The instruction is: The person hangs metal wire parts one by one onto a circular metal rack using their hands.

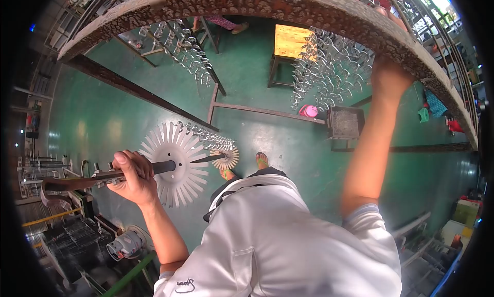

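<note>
My left hand (133,177) is closed around a metal rod (98,179) that ends in a curved hook (49,186) at the far left. On this rod sits a pale round disc (172,186) with slots cut all round its rim. Lower down, near my feet, is a smaller slotted disc (225,158), with rows of shiny metal hooks (206,135) beside it. My right hand (389,78) grips the rusty, crusted metal beam (257,6) overhead at the upper right. The beam hides part of that hand's fingers.
Clusters of shiny hooks (332,70) hang beyond the beam, near a yellow-topped stool (288,42). A metal box (345,123) and a pink item (309,110) are by the frame's lower bar (267,112). Machinery with a motor (126,244) stands at lower left. Another person's foot (240,28) shows behind.
</note>
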`<control>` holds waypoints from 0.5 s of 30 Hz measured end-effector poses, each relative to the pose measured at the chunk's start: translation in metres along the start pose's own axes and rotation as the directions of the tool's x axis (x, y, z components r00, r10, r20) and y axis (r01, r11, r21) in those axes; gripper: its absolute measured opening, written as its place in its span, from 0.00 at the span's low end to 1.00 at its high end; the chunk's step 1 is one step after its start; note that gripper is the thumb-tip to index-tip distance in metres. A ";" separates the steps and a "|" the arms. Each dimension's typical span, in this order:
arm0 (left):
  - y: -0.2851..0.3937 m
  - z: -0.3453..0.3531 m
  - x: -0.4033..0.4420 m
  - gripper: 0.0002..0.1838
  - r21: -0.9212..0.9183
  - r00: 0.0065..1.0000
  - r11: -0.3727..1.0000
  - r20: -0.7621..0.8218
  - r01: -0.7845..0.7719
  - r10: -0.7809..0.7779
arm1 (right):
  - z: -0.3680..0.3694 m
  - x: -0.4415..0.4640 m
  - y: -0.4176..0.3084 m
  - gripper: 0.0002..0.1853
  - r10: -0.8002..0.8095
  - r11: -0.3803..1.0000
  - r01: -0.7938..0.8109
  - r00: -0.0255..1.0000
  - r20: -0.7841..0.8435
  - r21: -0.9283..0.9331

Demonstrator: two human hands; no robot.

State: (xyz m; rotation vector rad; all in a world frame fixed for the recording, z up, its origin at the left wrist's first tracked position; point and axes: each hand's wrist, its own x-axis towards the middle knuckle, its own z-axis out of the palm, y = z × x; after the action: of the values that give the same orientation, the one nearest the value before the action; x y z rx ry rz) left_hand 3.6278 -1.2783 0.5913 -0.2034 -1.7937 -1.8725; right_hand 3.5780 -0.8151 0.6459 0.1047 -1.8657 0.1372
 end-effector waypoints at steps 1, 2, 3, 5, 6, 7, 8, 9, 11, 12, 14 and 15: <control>-0.001 0.000 0.001 0.27 0.002 1.000 1.000 0.007 -0.010 0.010 | -0.002 -0.003 -0.001 0.15 -0.015 0.998 0.015 1.000 -0.001 -0.069; -0.002 0.000 0.001 0.27 0.003 1.000 1.000 0.013 -0.021 0.021 | -0.003 -0.007 -0.002 0.15 -0.031 0.990 0.030 1.000 -0.001 -0.136; -0.002 -0.001 0.001 0.27 0.002 1.000 1.000 0.009 -0.015 0.015 | -0.005 -0.013 -0.002 0.14 0.049 0.993 -0.047 0.999 0.013 -0.104; -0.003 -0.002 0.000 0.27 0.004 1.000 1.000 0.000 -0.003 0.003 | -0.011 -0.025 -0.003 0.12 0.294 0.953 -0.299 0.952 0.080 0.045; -0.003 -0.001 0.001 0.27 -0.002 1.000 1.000 0.005 0.000 0.001 | -0.014 -0.031 -0.009 0.11 0.425 0.882 -0.440 0.897 0.120 0.170; -0.002 0.000 0.001 0.27 -0.006 1.000 1.000 0.006 0.004 -0.004 | -0.017 -0.034 -0.017 0.11 0.546 0.774 -0.567 0.823 0.157 0.283; -0.001 0.000 0.000 0.27 -0.006 1.000 1.000 0.007 0.009 -0.009 | -0.019 -0.030 -0.042 0.10 0.638 0.648 -0.647 0.749 0.179 0.402; 0.000 0.000 0.001 0.27 -0.012 1.000 1.000 0.002 0.005 -0.005 | -0.022 -0.031 -0.061 0.10 0.718 0.497 -0.705 0.662 0.217 0.507; 0.002 0.000 0.002 0.28 -0.024 1.000 1.000 -0.010 -0.001 0.001 | -0.030 -0.046 -0.078 0.07 0.656 0.492 -0.689 0.695 0.295 0.532; 0.002 0.000 0.002 0.28 -0.022 1.000 1.000 -0.004 -0.004 0.004 | -0.033 -0.056 -0.084 0.06 0.622 0.489 -0.682 0.710 0.330 0.544; 0.004 0.000 0.003 0.28 -0.022 1.000 1.000 0.011 -0.006 0.006 | -0.042 -0.079 -0.096 0.05 0.573 0.518 -0.697 0.714 0.403 0.496; 0.003 0.002 0.002 0.29 -0.018 1.000 1.000 -0.011 -0.018 0.018 | -0.044 -0.090 -0.104 0.05 0.547 0.535 -0.691 0.722 0.424 0.486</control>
State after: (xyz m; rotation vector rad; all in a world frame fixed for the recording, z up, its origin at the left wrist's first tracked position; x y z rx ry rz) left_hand 3.6267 -1.2765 0.5958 -0.2148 -1.7622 -1.8748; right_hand 3.6609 -0.9108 0.5766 -0.1205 -1.9307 1.3159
